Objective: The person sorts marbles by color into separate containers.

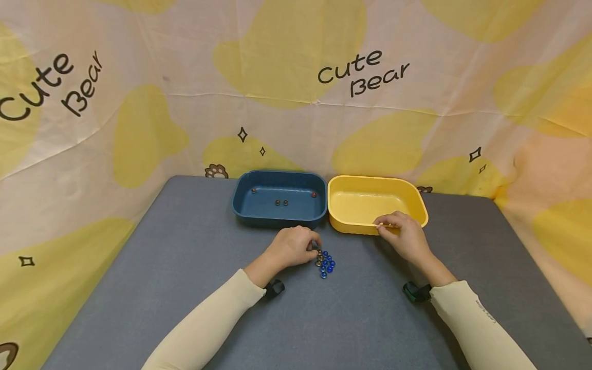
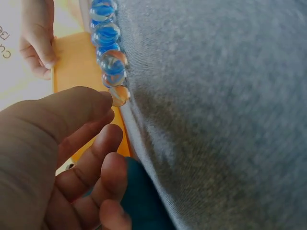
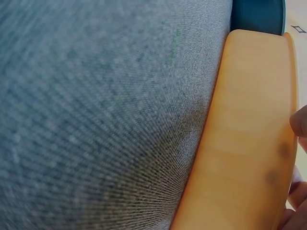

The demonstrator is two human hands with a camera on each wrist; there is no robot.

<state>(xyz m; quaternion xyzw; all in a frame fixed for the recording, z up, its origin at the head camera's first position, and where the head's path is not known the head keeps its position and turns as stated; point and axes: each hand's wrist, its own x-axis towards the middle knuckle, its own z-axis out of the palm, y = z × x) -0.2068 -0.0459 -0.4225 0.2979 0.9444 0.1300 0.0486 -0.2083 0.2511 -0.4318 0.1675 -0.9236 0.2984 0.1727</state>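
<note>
My left hand (image 1: 296, 246) reaches in at the left side of a small cluster of glass marbles, thumb and fingers bent and apart. Its thumb tip touches or overlaps an amber marble (image 2: 120, 96) in the left wrist view. Blue marbles (image 1: 329, 263) lie close beside it on the table. At the right, my right hand (image 1: 404, 239) grips the near rim of a yellow bin (image 1: 342, 223), thumb on the outer side and fingers over the edge. Two dark spots show through the bin's wall in the right wrist view.
A blue bin (image 1: 259, 213) stands left of the yellow one, holding several brownish marbles (image 1: 281, 203) on its floor. Both sit at the back of the grey table (image 1: 185, 288). A patterned cloth (image 1: 287, 61) hangs right behind them.
</note>
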